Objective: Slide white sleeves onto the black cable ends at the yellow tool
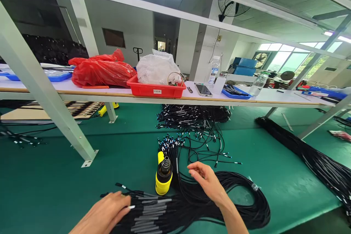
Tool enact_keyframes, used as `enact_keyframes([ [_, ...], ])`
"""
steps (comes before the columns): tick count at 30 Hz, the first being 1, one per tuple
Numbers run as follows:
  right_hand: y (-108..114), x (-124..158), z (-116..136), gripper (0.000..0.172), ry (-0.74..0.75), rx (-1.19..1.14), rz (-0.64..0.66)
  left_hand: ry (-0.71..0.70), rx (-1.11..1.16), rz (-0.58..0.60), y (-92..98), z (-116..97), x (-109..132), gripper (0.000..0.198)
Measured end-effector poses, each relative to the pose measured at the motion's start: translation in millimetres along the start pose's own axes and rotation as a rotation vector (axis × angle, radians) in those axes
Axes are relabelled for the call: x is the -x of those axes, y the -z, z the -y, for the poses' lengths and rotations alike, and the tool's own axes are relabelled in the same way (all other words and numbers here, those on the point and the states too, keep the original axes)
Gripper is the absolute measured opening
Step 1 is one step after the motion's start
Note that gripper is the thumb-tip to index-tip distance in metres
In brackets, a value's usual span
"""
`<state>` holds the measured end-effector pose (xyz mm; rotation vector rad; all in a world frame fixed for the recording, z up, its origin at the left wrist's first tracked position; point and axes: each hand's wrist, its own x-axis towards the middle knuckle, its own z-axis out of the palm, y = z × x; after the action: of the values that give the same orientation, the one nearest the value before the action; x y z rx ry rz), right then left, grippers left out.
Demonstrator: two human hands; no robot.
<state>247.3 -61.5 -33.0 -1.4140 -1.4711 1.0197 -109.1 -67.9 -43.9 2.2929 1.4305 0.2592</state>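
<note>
My left hand point(111, 208) is at the near end of a bundle of black cables point(189, 208). Its thumb and forefinger are closed on a cable, whose short white piece point(132, 207) shows at the thumb tip; the rest is hidden under the hand. Grey sleeves point(153, 210) lie side by side along this bundle. Over the coiled part hovers my right hand point(207, 182), thumb and fingers apart, holding nothing. Between the hands a yellow heat gun point(163, 181) stands with its stepped black nozzle pointing up.
A heap of black cables point(192, 117) lies below the raised shelf point(109, 95), and a long bundle point(307, 150) runs along the right. On the shelf are a red bag point(102, 69), a red bin point(156, 89), a phone point(203, 90) and bottles. A post point(63, 113) stands at left.
</note>
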Motion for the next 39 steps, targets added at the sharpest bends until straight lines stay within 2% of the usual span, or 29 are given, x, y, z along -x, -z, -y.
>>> enact_keyframes([
  [1, -3, 5, 15, 0.023, 0.046, 0.009, 0.051, -0.025, 0.039, 0.065, 7.0, -19, -4, 0.028],
  [2, -6, 10, 30, 0.021, 0.095, 0.011, 0.108, -0.047, 0.063, 0.07, 12.4, -37, -8, 0.027],
  [5, -17, 22, 64, 0.026, 0.195, 0.065, 0.301, -0.118, 0.119, -0.028, 21.6, -81, -23, 0.026],
  [8, -25, 25, 78, 0.02, 0.205, 0.132, 0.414, -0.163, 0.176, -0.123, 26.7, -104, -37, 0.028],
  [10, -26, 22, 78, 0.015, 0.189, 0.126, 0.367, -0.187, 0.215, -0.139, 30.6, -111, -44, 0.029],
  [15, -21, 9, 74, 0.021, 0.201, 0.101, 0.213, -0.179, 0.242, -0.096, 41.1, -107, -50, 0.029],
  [23, -25, -8, 80, 0.02, 0.203, 0.104, 0.162, -0.076, 0.233, -0.127, 45.8, -97, -59, 0.034],
  [33, -39, -38, 64, 0.017, 0.209, 0.128, 0.072, -0.011, 0.327, -0.231, 35.3, -93, -95, 0.046],
  [39, -43, -48, 56, 0.017, 0.192, 0.154, 0.052, 0.026, 0.341, -0.255, 24.2, -86, -107, 0.044],
])
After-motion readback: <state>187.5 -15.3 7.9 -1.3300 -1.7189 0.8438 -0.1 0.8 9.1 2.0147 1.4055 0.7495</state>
